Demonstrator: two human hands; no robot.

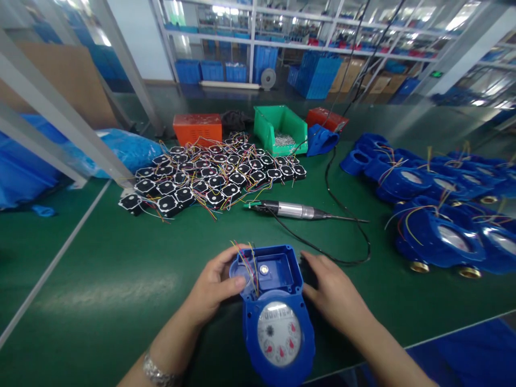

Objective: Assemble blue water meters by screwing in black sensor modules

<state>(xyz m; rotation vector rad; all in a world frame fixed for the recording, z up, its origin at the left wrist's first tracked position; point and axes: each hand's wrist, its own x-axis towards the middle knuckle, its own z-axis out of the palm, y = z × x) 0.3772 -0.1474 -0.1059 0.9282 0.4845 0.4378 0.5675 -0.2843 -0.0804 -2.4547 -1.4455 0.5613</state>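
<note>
A blue water meter (278, 338) is in front of me at the table's near edge, its round dial with red pointers facing up. Its open rectangular box (278, 271) points away from me and shows a small round metal piece inside. Thin red, yellow and dark wires (252, 271) stick up from the box's left side. My left hand (215, 282) grips that side, thumb over the rim and fingers along the outside. Against the right wall, my right hand (332, 293) steadies the meter with thumb and fingertips; its other fingers are partly hidden.
Beyond the meter lies an electric screwdriver (296, 210) with a black cable (365, 247). Several black wired modules (207, 172) cover the table behind it. A green bin (278, 129) holds small screws. Several blue meters (443, 231) stand at the right.
</note>
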